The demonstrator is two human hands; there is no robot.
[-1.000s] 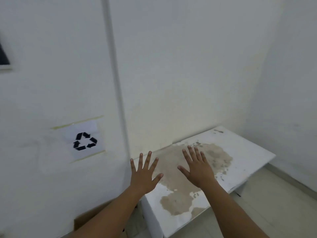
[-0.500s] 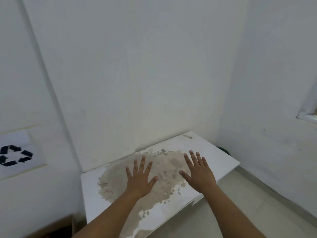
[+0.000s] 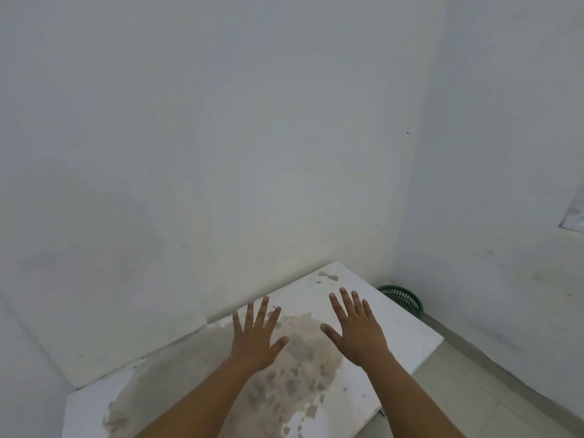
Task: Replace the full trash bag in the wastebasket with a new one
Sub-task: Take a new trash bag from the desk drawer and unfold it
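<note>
A green mesh wastebasket [image 3: 404, 298] peeks out in the room's corner, behind the far right end of a white table; only part of its rim and side shows, and no trash bag can be made out. My left hand [image 3: 256, 337] and my right hand [image 3: 357, 330] are held out flat above the table with fingers spread, palms down, holding nothing. The wastebasket lies beyond and to the right of my right hand.
The white table [image 3: 407, 336] has a large brown stain on its top and stands against the back wall. A white side wall [image 3: 493, 184] closes the corner on the right. Pale tiled floor [image 3: 493, 390] runs along the table's right side.
The view has swung to the right: the recycling sign on the left wall has left the frame and the green wastebasket has come into sight. Both hands stay spread over the table.
</note>
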